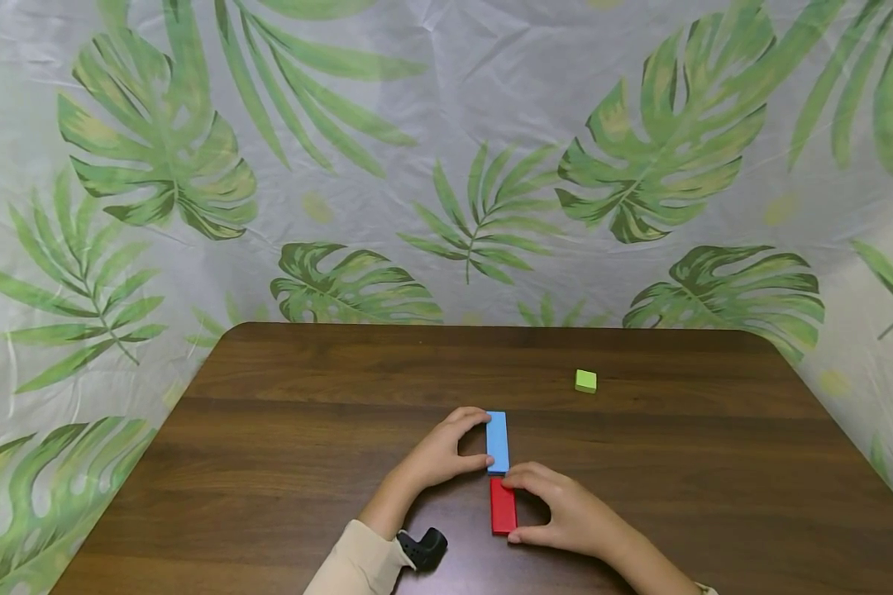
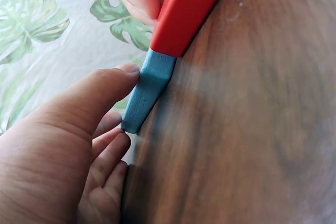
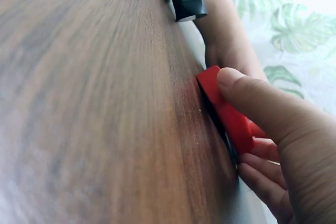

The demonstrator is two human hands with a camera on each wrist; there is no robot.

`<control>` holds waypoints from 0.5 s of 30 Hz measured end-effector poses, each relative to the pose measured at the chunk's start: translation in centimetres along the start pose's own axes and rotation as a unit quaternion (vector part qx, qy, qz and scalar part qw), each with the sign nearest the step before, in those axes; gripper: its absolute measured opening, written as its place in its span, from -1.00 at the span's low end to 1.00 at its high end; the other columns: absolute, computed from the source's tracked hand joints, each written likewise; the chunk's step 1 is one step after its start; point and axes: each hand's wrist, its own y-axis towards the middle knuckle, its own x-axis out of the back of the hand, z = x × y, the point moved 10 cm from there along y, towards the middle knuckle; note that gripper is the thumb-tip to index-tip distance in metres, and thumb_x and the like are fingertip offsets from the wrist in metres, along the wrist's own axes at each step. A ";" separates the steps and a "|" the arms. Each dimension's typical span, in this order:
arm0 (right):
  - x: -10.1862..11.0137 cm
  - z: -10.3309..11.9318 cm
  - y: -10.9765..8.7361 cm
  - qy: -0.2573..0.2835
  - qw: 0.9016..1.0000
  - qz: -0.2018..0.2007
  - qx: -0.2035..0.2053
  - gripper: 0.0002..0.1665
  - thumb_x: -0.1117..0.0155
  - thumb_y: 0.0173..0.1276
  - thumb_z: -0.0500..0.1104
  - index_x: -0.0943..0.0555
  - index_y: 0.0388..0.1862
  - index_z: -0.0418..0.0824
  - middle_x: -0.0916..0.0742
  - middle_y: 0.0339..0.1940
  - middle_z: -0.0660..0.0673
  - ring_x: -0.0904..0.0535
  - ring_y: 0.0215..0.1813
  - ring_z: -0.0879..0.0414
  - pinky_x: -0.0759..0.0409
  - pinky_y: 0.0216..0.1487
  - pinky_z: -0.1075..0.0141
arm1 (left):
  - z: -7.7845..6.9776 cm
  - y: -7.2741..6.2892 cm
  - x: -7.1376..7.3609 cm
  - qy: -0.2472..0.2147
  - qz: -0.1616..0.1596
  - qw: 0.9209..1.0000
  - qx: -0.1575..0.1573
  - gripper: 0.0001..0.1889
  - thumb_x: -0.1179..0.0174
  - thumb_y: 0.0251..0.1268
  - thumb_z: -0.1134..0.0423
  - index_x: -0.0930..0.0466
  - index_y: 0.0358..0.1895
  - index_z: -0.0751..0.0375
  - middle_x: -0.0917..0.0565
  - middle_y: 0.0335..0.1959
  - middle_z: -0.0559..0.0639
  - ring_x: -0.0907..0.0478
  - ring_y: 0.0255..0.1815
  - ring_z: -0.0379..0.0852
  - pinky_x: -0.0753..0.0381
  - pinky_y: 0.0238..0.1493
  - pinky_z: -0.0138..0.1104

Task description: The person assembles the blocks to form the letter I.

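Observation:
A blue rectangular block lies on the brown table, its long side pointing away from me. My left hand pinches it by its two ends, thumb at the near end and fingers at the far end. Just nearer to me is a red rectangular block, roughly in line with the blue one. The right hand grips this red block between thumb and fingers at its ends. In the left wrist view the blocks' ends look close together; whether they touch I cannot tell. A dark strip shows under the red block in the right wrist view.
A small light-green block sits toward the back of the wooden table, right of the hands. On the left wrist is a black device. Behind the table hangs a leaf-patterned cloth.

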 end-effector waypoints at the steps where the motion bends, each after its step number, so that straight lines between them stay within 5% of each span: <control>1: -0.1 0.0 0.0 0.001 1.000 0.002 -0.001 -0.42 -0.39 0.02 0.09 -0.51 -0.02 -0.15 -0.53 -0.01 0.07 -0.47 0.01 0.18 -0.49 -0.04 0.23 | 0.0 0.0 0.0 -0.001 0.000 1.000 -0.002 -0.40 -0.25 0.08 0.02 -0.35 0.20 0.17 -0.33 0.18 -0.02 -0.27 0.18 -0.13 -0.26 0.16 -0.23; 15: 0.0 -0.4 -0.1 -0.014 1.000 -0.013 -0.006 -0.42 -0.39 0.00 0.12 -0.54 -0.02 -0.12 -0.44 -0.02 0.04 -0.44 -0.05 0.19 -0.49 -0.10 0.26 | -0.1 0.0 0.1 -0.001 0.000 1.000 -0.004 -0.40 -0.25 0.08 0.04 -0.35 0.20 0.18 -0.33 0.17 -0.02 -0.27 0.18 -0.13 -0.26 0.17 -0.24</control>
